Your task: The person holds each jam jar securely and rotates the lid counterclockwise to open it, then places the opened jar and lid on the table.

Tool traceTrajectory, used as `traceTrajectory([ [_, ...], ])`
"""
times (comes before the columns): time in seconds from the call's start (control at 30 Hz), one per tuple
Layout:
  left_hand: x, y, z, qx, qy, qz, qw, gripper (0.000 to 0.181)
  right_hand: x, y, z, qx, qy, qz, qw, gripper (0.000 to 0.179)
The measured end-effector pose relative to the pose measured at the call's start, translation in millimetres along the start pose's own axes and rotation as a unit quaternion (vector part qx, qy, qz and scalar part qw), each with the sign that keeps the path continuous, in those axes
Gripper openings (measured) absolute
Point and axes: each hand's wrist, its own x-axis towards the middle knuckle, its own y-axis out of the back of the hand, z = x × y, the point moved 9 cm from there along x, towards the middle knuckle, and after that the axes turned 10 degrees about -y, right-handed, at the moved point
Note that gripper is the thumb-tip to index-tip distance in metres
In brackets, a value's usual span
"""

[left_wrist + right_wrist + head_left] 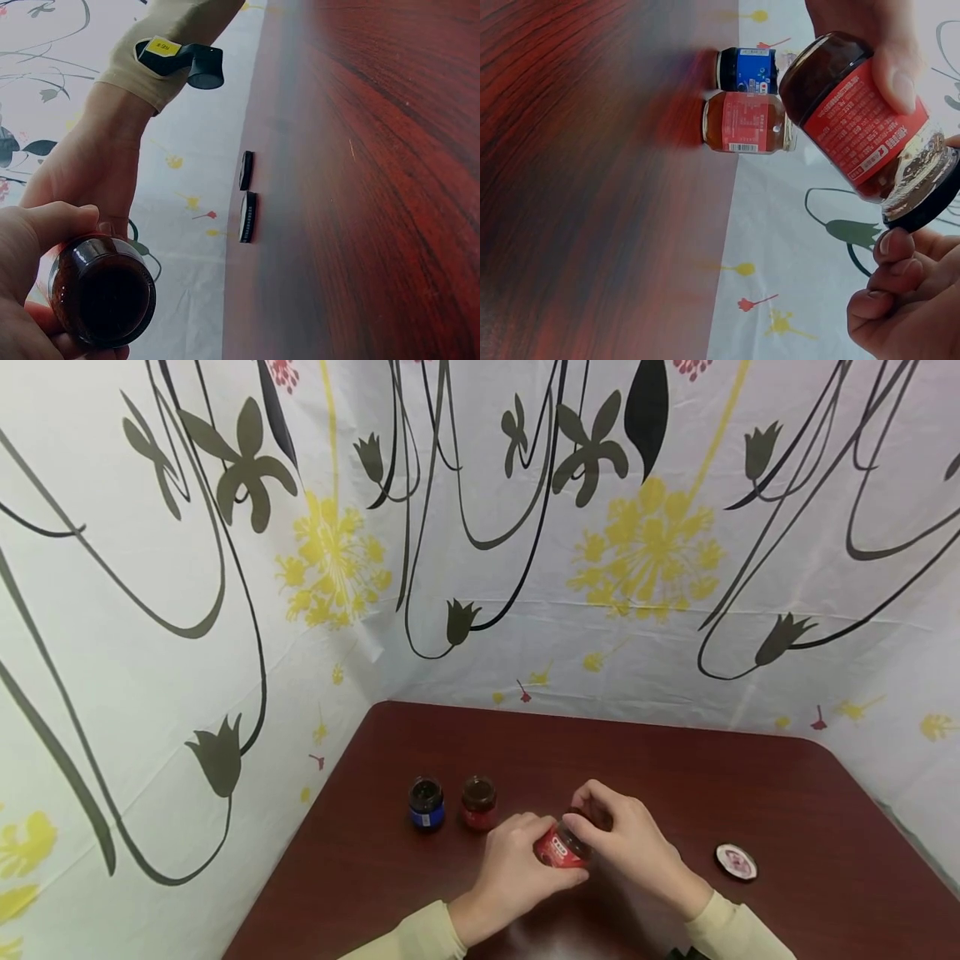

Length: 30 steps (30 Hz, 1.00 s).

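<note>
My left hand (513, 864) grips a glass jar (558, 850) with a red label and dark brown contents. The jar is tilted, its mouth toward my right hand (630, 847). In the right wrist view a black lid (930, 196) sits at the jar's mouth, and the right fingers and thumb hold its rim. The left thumb (896, 82) lies across the red label. In the left wrist view the jar's dark round base (112, 304) faces the camera, with the left fingers around its side.
A blue-labelled jar (427, 810) and a red-labelled jar (479, 803) stand lidless on the dark red table (600, 739), left of the hands. A loose lid (737, 862) lies at the right; the left wrist view shows two lids (247, 217). Patterned cloth (480, 568) hangs behind.
</note>
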Motion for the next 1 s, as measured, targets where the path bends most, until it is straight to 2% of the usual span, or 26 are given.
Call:
traceTrajectory([
  [0.5,-1.8,0.2,0.7,-0.012,0.004,-0.003,0.9999,0.045,-4.3,-2.4,-4.2,0.036,0.031,-0.039,0.9981,0.015],
  [0.87,-3.9,0.2,0.6,-0.009,0.006,-0.005,0.9999,0.045,-5.6,-3.9,-10.2,0.051,0.075,-0.051,0.9945,0.014],
  [1.0,-4.7,-0.6,0.7,-0.008,0.008,-0.008,0.9999,0.045,-6.0,-4.5,-9.9,0.053,0.077,-0.053,0.9943,0.015],
])
